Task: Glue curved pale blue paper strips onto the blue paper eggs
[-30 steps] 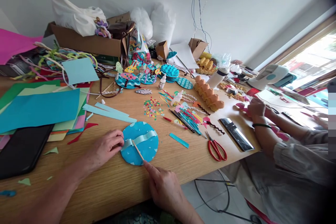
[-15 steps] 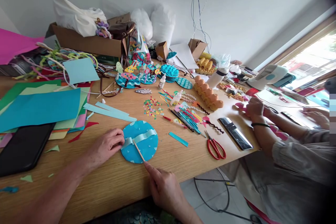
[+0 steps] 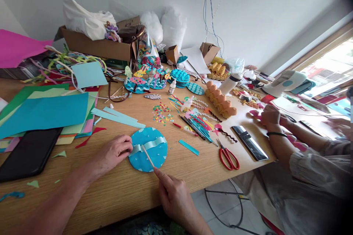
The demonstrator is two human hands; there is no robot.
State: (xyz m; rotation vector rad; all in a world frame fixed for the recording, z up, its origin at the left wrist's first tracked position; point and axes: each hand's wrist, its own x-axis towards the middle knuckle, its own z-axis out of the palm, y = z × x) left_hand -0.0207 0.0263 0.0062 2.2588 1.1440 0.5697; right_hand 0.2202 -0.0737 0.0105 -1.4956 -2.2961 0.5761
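Note:
A round blue paper disc [image 3: 154, 154] lies near the front edge of the wooden table [image 3: 121, 191]. A pale blue wavy strip [image 3: 151, 144] crosses it. My left hand [image 3: 113, 153] pinches the strip's left end against the disc's left edge. My right hand [image 3: 173, 194] holds a thin wooden stick [image 3: 148, 155] whose tip rests on the strip near the disc's middle.
Coloured paper sheets [image 3: 46, 112] and a black tablet [image 3: 27, 154] lie at left. Red scissors [image 3: 228, 157], pens [image 3: 195, 126], confetti [image 3: 162, 113], glue bottles and an egg carton [image 3: 220, 99] spread beyond. A cardboard box [image 3: 96, 46] stands at the back. Another person's arms [image 3: 278, 132] work at right.
My hands stay on the disc and stick almost unmoved. The view has shifted slightly left and up. The other person's hands have shifted a little.

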